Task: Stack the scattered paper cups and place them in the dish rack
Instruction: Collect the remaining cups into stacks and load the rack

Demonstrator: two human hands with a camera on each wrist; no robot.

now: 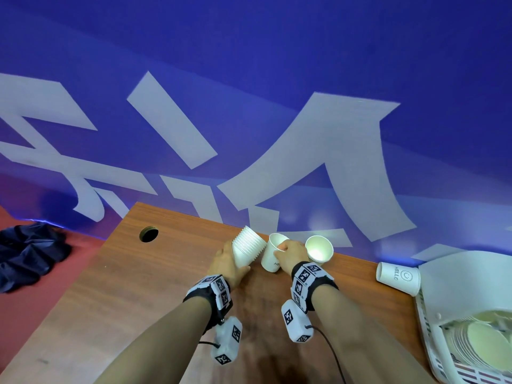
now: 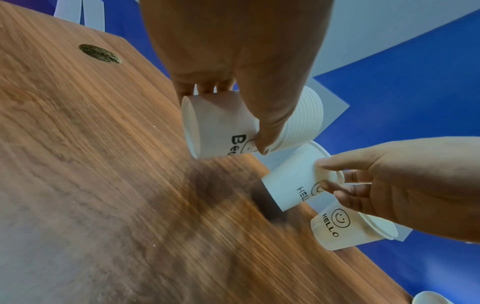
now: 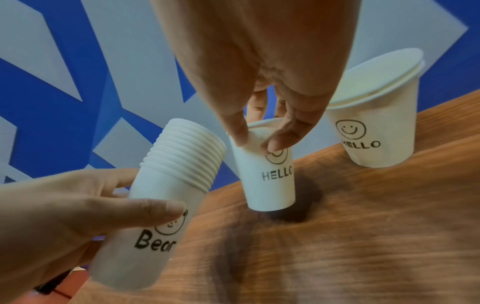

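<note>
Fingers [image 3: 275, 142] of right hand [image 1: 293, 254] pinching rim of single cup [image 1: 273, 256], upright, mouth up, close to far edge of bench [image 1: 138, 286]. Fingers of left hand [image 1: 227, 263] curled round stack of cups [image 1: 248, 249], long axis tilted, mouths up and away toward far edge. Just right of single cup, two nested cups [image 1: 319, 249] upright. Further right, one cup [image 1: 397, 277] lying on side, touching dish rack [image 1: 432, 309] at right edge. Wide free wood on left and near side.

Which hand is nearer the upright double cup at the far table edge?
Right. The right hand pinches the single cup just beside the double cup; the left hand holds the stack farther off.
</note>
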